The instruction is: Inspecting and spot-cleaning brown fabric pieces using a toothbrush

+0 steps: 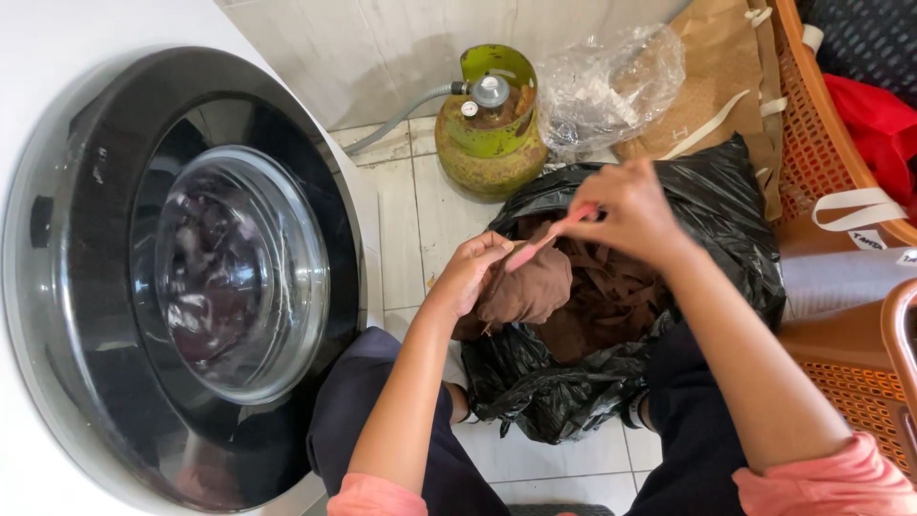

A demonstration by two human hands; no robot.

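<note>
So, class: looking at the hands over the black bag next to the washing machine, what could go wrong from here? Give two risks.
1. Both the left hand and right hand grip brown cloth above the black plastic bag; a tug might tip the soft bag and spill the pile onto the tiled floor.
2. The green gas cylinder and its hose stand close behind the bag, so pulled cloth could perhaps snag them.

Only 1 view: a head-worn camera looking steeply down from close above the person's lap and forearms onto the tiled floor [406,225]. The washing machine door [191,277] fills the left of the frame, a black bag [573,392] sits at centre, and chairs edge the right.
</note>
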